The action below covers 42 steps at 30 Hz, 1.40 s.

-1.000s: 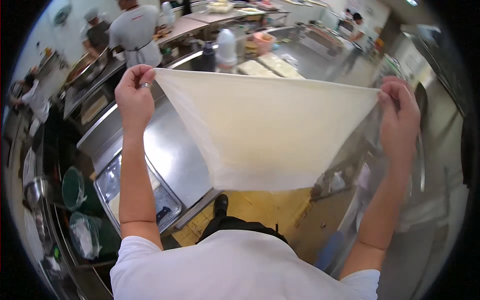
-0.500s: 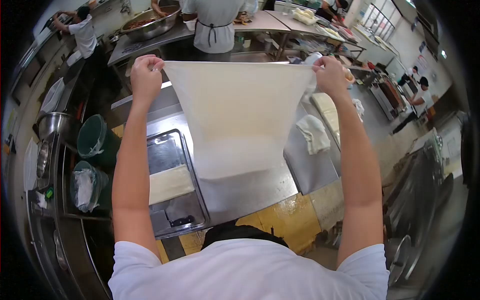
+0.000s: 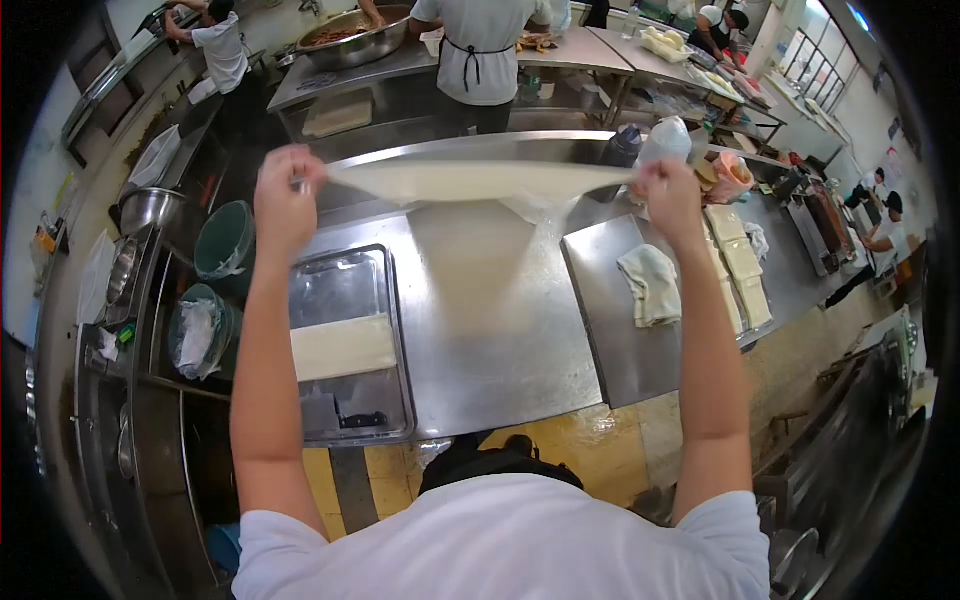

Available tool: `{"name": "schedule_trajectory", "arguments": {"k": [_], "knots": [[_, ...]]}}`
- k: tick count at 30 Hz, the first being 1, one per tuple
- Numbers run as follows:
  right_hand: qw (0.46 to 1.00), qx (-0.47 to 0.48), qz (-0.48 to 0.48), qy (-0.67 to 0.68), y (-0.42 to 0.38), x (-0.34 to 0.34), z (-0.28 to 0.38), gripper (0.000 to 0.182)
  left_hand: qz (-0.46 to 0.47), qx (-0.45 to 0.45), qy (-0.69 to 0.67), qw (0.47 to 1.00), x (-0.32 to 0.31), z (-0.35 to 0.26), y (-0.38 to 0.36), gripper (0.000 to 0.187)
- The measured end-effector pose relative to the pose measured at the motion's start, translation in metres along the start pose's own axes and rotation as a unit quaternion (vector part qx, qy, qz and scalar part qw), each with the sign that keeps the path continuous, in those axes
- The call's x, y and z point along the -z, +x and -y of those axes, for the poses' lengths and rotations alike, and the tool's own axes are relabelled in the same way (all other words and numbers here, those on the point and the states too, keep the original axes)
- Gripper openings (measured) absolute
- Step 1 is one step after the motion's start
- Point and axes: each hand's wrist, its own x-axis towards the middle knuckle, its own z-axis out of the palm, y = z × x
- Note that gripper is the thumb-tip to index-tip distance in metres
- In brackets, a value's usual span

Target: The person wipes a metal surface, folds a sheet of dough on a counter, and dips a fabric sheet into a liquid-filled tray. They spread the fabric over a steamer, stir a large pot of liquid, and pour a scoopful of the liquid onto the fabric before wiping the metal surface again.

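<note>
A thin, pale dough sheet [image 3: 480, 182] is stretched between my hands above the steel table [image 3: 500, 370]. My left hand [image 3: 288, 195] is closed on its left corner, and my right hand [image 3: 670, 195] grips the right corner. Motion blurs the sheet, whose lower part looks faint over the table. Left of it, a metal tray [image 3: 340, 280] holds a flat rectangular dough piece [image 3: 343, 348] and a dark-handled knife [image 3: 362, 420]. A folded white cloth [image 3: 650, 286] lies on the steel surface to the right.
Several dough blocks [image 3: 738, 262] sit beyond my right forearm, near an orange-pink bag [image 3: 732, 176]. Green bins [image 3: 225, 240] stand at the left. A co-worker in an apron [image 3: 480, 50] is at the far table, beside a large metal bowl [image 3: 355, 45]. Other people work farther off.
The hanging dough sheet has swung up and narrowed into a blurred band between my hands, showing more of the table. Both hands still hold its corners, and the camera view has shifted.
</note>
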Motion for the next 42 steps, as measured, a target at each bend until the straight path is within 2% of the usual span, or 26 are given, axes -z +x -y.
{"name": "schedule_trajectory", "arguments": {"k": [1, 2, 3, 4, 5, 6, 7, 8, 9, 10, 11, 14, 17, 19, 22, 25, 28, 31, 33, 35, 37, 39, 40, 41, 42], "knots": [[1.0, 0.015, -0.007, 0.009, -0.036, 0.0, -0.006, 0.012, 0.018, 0.0, 0.005, 1.0, 0.004, -0.006, -0.029, 0.008], [0.998, 0.003, 0.046, 0.036, -0.072, 0.004, -0.009, 0.007, 0.033, 0.004, -0.012, 0.999, 0.005, -0.012, -0.063, 0.007], [0.998, 0.049, 0.024, 0.04, -0.113, -0.004, -0.022, 0.004, 0.05, 0.008, -0.029, 0.998, 0.005, -0.015, -0.1, 0.007], [0.995, 0.004, 0.072, 0.065, -0.155, -0.011, -0.041, 0.006, 0.111, 0.054, -0.012, 0.992, 0.004, -0.011, -0.141, 0.009], [0.987, -0.057, 0.134, 0.06, -0.201, -0.024, -0.062, 0.007, 0.127, 0.129, -0.061, 0.982, -0.002, -0.017, -0.187, 0.009], [0.987, -0.028, 0.156, 0.013, -0.253, -0.036, -0.082, 0.009, 0.145, 0.208, -0.036, 0.967, -0.01, -0.012, -0.239, 0.008], [0.963, -0.063, 0.259, -0.044, -0.294, -0.039, -0.09, 0.01, 0.195, 0.252, -0.012, 0.948, -0.013, -0.008, -0.282, 0.008], [0.947, -0.087, 0.303, -0.06, -0.331, -0.036, -0.092, 0.008, 0.247, 0.295, 0.012, 0.923, -0.011, -0.009, -0.315, 0.009], [0.929, -0.112, 0.344, -0.075, -0.356, -0.036, -0.09, 0.005, 0.252, 0.334, 0.01, 0.908, -0.012, -0.016, -0.336, 0.01], [0.931, -0.117, 0.341, -0.061, -0.366, -0.034, -0.085, 0.004, 0.256, 0.371, 0.007, 0.892, -0.016, -0.025, -0.348, 0.011], [0.931, -0.122, 0.34, -0.048, -0.375, -0.03, -0.079, 0.004, 0.247, 0.351, 0.017, 0.903, -0.022, -0.029, -0.356, 0.015], [0.943, -0.104, 0.315, -0.012, -0.357, -0.032, -0.07, 0.01, 0.247, 0.315, -0.024, 0.916, -0.059, -0.036, -0.337, 0.016], [0.954, -0.087, 0.285, 0.014, -0.307, -0.054, -0.059, 0.019, 0.291, 0.261, -0.067, 0.918, -0.12, -0.036, -0.306, 0.02], [0.957, -0.084, 0.278, 0.026, -0.271, -0.081, -0.059, 0.027, 0.328, 0.216, -0.066, 0.917, -0.167, -0.028, -0.287, 0.03], [0.95, -0.096, 0.295, 0.035, -0.213, -0.129, -0.048, 0.036, 0.394, 0.154, -0.026, 0.906, -0.231, -0.012, -0.257, 0.044], [0.949, -0.071, 0.307, 0.033, -0.164, -0.189, -0.041, 0.041, 0.468, 0.134, 0.066, 0.871, -0.278, 0.01, -0.222, 0.059], [0.929, -0.021, 0.368, 0.009, -0.13, -0.261, -0.055, 0.051, 0.435, 0.103, 0.111, 0.888, -0.316, 0.059, -0.21, 0.066], [0.91, 0.05, 0.394, -0.122, -0.098, -0.323, -0.083, 0.063, 0.411, 0.068, 0.143, 0.898, -0.333, 0.101, -0.181, 0.069], [0.901, -0.013, 0.415, -0.129, -0.083, -0.337, -0.08, 0.067, 0.44, 0.099, 0.148, 0.88, -0.335, 0.109, -0.156, 0.069], [0.894, -0.068, 0.421, -0.138, -0.074, -0.34, -0.06, 0.069, 0.445, 0.1, 0.149, 0.877, -0.334, 0.101, -0.147, 0.069], [0.888, -0.061, 0.445, -0.093, -0.082, -0.346, -0.039, 0.07, 0.42, 0.071, 0.149, 0.892, -0.337, 0.087, -0.144, 0.067], [0.888, -0.06, 0.456, -0.02, -0.105, -0.346, -0.023, 0.072, 0.466, 0.091, 0.128, 0.871, -0.33, 0.07, -0.148, 0.067], [0.888, -0.045, 0.452, -0.068, -0.112, -0.341, -0.028, 0.072, 0.487, 0.1, 0.117, 0.859, -0.326, 0.064, -0.155, 0.068], [0.887, -0.031, 0.447, -0.115, -0.117, -0.331, -0.039, 0.071, 0.438, 0.14, 0.051, 0.886, -0.327, 0.085, -0.181, 0.065], [0.883, -0.017, 0.441, -0.162, -0.122, -0.321, -0.053, 0.071, 0.43, 0.097, 0.127, 0.889, -0.307, 0.093, -0.177, 0.061]]}}
